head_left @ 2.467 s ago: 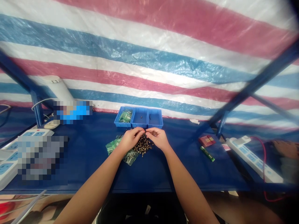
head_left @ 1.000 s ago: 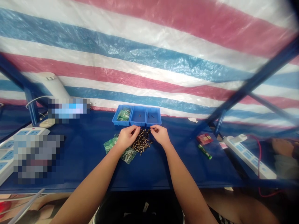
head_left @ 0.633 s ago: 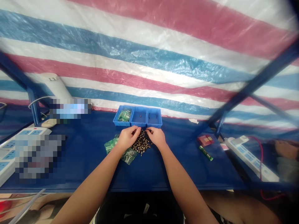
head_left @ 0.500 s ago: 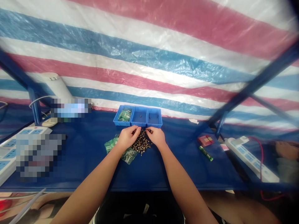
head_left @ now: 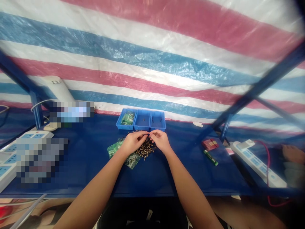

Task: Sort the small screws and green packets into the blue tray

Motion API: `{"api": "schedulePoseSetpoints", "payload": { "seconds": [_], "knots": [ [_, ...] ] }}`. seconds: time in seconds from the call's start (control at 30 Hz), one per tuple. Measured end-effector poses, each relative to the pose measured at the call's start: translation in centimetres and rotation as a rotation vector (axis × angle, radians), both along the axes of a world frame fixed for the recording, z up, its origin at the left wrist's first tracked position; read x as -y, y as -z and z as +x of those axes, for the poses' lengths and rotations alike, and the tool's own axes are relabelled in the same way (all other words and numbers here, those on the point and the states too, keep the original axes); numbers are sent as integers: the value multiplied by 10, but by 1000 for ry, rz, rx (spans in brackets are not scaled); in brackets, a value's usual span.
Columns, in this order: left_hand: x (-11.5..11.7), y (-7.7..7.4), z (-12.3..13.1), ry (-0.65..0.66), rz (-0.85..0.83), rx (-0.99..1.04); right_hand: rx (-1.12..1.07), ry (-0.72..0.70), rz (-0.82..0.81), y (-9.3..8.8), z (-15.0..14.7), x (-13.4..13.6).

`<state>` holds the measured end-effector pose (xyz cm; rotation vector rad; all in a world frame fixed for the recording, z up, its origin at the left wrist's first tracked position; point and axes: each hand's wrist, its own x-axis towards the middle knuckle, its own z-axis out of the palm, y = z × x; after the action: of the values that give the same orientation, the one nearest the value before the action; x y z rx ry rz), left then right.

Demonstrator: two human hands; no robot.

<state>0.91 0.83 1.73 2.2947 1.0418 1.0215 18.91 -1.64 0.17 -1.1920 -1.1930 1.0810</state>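
Note:
My left hand point(head_left: 133, 142) and my right hand point(head_left: 161, 138) are over a pile of small brass-and-dark metal pieces point(head_left: 146, 150). Their fingertips meet, or nearly so, just in front of the blue bins. Both hands are closed in a pinch; whatever is between the fingers is too small to make out. Beside and partly under my left hand lie green-printed clear packets point(head_left: 132, 161), one showing silvery screw-like parts. Behind the hands, the left blue bin point(head_left: 125, 127) holds similar packets. One tiny dark piece lies in the middle bin point(head_left: 139, 124), and a few in the right bin point(head_left: 158, 127).
On the blue table point(head_left: 186, 171), a red box point(head_left: 210, 144) and a green narrow pack point(head_left: 210, 157) lie to the right. White power strips stand at the left point(head_left: 26, 143) and far right point(head_left: 258, 163). A striped sheet point(head_left: 152, 63) hangs behind. Another person's arm point(head_left: 293, 159) shows at far right.
My hands have come together: the left moved right, and the right moved slightly left, so their fingertips now meet over the pile. The view shifted very slightly.

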Motion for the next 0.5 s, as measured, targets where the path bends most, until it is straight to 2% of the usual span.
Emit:
{"api": "schedulePoseSetpoints", "payload": {
  "seconds": [0.3, 0.5],
  "knots": [
    [-3, 2, -1, -4, 20, -13, 94, -89, 57, -3, 2, 3],
    [0, -2, -1, -33, -30, -63, -1, 0, 73, -1, 0, 1]
  ]
}}
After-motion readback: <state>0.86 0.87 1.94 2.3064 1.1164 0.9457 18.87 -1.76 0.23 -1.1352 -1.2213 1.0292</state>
